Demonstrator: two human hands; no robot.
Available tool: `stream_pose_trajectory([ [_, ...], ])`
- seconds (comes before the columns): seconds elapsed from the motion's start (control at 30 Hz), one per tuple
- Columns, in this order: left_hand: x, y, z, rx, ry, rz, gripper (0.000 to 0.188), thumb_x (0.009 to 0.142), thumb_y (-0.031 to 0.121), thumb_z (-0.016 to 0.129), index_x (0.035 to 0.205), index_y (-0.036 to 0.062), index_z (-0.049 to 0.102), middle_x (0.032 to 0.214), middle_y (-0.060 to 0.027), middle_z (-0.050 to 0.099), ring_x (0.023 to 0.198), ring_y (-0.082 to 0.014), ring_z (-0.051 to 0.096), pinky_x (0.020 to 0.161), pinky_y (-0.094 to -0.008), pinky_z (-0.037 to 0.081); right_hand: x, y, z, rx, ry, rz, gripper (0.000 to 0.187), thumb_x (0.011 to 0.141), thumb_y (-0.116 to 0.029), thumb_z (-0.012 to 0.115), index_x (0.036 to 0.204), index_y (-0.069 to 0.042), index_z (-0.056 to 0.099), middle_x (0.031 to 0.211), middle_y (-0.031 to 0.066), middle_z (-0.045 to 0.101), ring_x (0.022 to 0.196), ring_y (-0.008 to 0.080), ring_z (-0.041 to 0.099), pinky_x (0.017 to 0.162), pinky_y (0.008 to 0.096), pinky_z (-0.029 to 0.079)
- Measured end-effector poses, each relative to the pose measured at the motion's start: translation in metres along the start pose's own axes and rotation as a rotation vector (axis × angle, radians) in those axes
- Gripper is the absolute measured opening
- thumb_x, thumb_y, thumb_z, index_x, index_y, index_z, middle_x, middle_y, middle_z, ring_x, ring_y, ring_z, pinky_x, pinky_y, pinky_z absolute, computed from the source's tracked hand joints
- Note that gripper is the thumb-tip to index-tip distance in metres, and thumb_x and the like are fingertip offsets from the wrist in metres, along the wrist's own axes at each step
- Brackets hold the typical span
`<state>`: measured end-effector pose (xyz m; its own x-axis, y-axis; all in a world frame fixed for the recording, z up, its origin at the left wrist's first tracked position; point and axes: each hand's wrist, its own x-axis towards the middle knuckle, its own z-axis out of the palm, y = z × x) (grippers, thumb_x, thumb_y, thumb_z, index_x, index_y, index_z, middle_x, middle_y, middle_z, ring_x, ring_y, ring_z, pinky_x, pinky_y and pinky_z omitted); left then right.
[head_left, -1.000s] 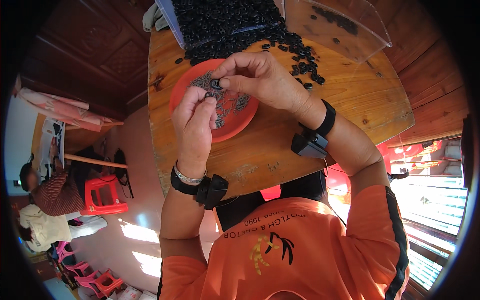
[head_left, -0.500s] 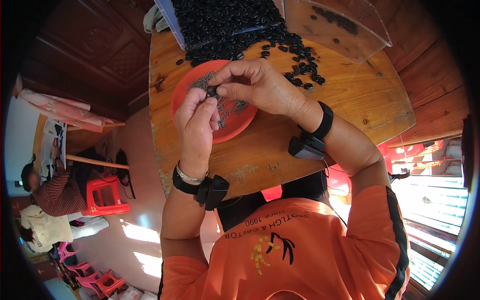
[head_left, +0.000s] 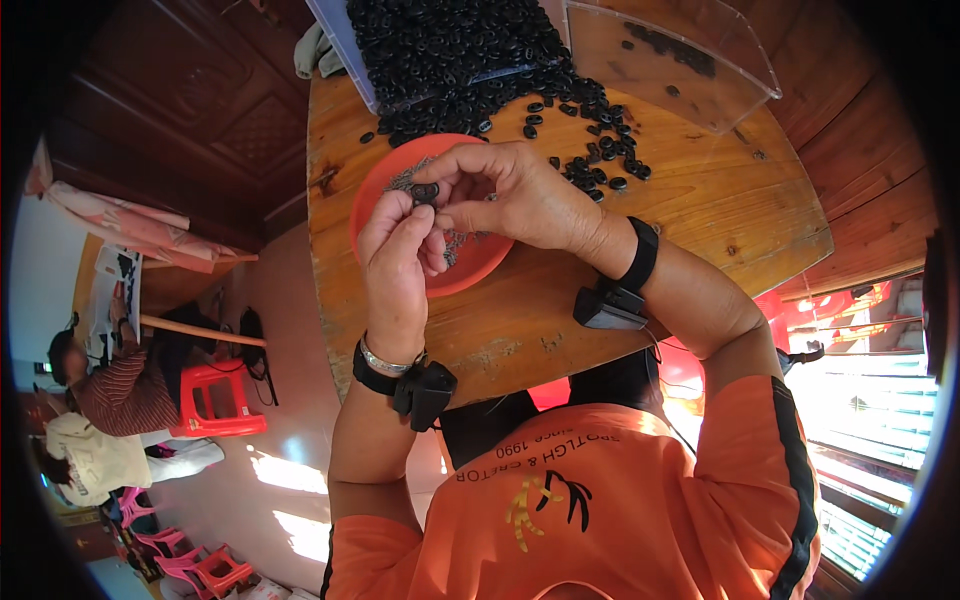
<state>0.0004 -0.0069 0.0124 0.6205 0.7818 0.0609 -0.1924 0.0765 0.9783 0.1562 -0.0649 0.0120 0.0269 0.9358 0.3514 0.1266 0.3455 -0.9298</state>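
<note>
A small black oval plastic piece (head_left: 425,194) is held over the round red-orange bowl (head_left: 477,275). My left hand (head_left: 397,235) pinches it between thumb and curled fingers. My right hand (head_left: 515,195) is closed in around the same piece: the index fingertip touches its far side and the thumb tip is just below it. Whether a smaller part sits between the right fingertips I cannot make out. Many thin grey metal pins or screws (head_left: 452,247) lie in the bowl beneath my hands, partly hidden by them.
A tipped clear bin (head_left: 340,45) spills a heap of black oval pieces (head_left: 460,60) onto the wooden table (head_left: 700,215). Loose ones (head_left: 600,165) lie right of the bowl. Another clear tub (head_left: 690,75) stands far right. Left, people (head_left: 125,385) sit by a red stool (head_left: 215,400).
My right thumb has slid down off the front of the black piece, toward my left thumb. The piece shows more fully. The whole view has shifted slightly.
</note>
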Motion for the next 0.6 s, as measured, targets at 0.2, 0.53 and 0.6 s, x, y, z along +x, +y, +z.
stream_pose_trajectory([
  [0.2, -0.003, -0.002, 0.0, 0.046, -0.054, 0.043, 0.013, 0.091, 0.014, 0.048, 0.09, 0.0031, 0.055, 0.065, 0.0024, 0.048, 0.055, -0.0034, 0.042, 0.048, -0.0167, 0.034, -0.003, -0.005, 0.0, -0.032, 0.023, 0.022, 0.033, 0.079, 0.002, 0.066, 0.111, -0.003, 0.06, 0.086, -0.0002, 0.061, 0.081, 0.0061, 0.057, 0.076, 0.0215, 0.049],
  [0.53, 0.0, 0.008, -0.007, 0.493, -0.147, 0.29, 0.018, 0.093, 0.018, 0.048, 0.092, -0.0006, 0.05, 0.069, 0.0005, 0.048, 0.061, -0.0055, 0.041, 0.053, -0.0214, 0.034, 0.002, -0.002, -0.006, 0.319, -0.049, -0.011, 0.03, 0.078, -0.001, 0.067, 0.107, -0.001, 0.06, 0.079, 0.0001, 0.06, 0.074, 0.0052, 0.056, 0.068, 0.0199, 0.048],
  [0.6, -0.001, 0.012, -0.002, 0.513, -0.133, 0.404, 0.021, 0.092, 0.018, 0.048, 0.099, -0.0015, 0.048, 0.071, -0.0017, 0.05, 0.064, -0.0077, 0.044, 0.056, -0.0243, 0.037, 0.001, -0.006, -0.007, 0.345, -0.059, -0.008, 0.03, 0.078, -0.001, 0.067, 0.108, -0.001, 0.06, 0.079, 0.0002, 0.06, 0.074, 0.0053, 0.056, 0.068, 0.0198, 0.048],
])
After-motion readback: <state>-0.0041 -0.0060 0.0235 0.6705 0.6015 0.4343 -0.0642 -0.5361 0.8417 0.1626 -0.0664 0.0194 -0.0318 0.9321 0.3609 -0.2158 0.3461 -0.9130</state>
